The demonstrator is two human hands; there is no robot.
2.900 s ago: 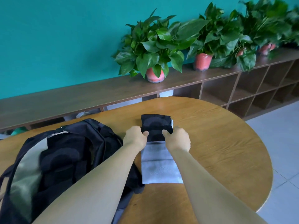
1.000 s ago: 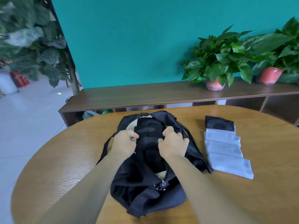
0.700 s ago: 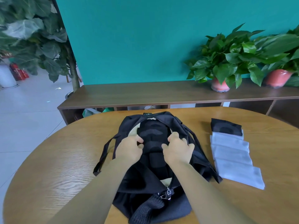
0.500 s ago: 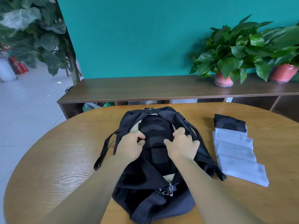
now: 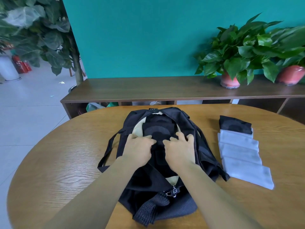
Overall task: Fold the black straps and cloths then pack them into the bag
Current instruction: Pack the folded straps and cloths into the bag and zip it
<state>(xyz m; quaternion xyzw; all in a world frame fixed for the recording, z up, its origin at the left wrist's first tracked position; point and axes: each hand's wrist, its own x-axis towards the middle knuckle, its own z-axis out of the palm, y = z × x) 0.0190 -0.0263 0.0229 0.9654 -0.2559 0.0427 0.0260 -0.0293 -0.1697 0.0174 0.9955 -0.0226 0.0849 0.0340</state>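
Head view: a black bag (image 5: 204, 154) lies open on the round wooden table (image 5: 57, 162), its mouth showing a pale lining (image 5: 137, 129) along the rim. Inside the opening sits a folded black cloth (image 5: 157, 128) with faint curved bands on it.

The left hand (image 5: 138, 148) rests at the left edge of the opening, fingers stretched forward and lying flat on the cloth. Its grip is released, pressing rather than grasping. The right hand (image 5: 180, 150) lies just beside it on the right side of the opening, fingers spread and slightly bent over the cloth and the bag's rim; its grip is released too, nothing pinched. The two hands are near each other but apart, with a strip of black cloth between them.

A black strap (image 5: 107, 154) loops out from the bag's left side onto the table. At the bag's near end a small metal buckle (image 5: 172, 192) hangs above a mesh panel (image 5: 166, 210).

To the right of the bag, apart from it, lies a row of pale grey cloths (image 5: 242, 156), overlapping like steps, with one more folded black piece (image 5: 235, 124) at the far end.

Behind the table runs a low wooden shelf (image 5: 148, 88) against a teal wall, carrying potted plants (image 5: 234, 63) at the right.
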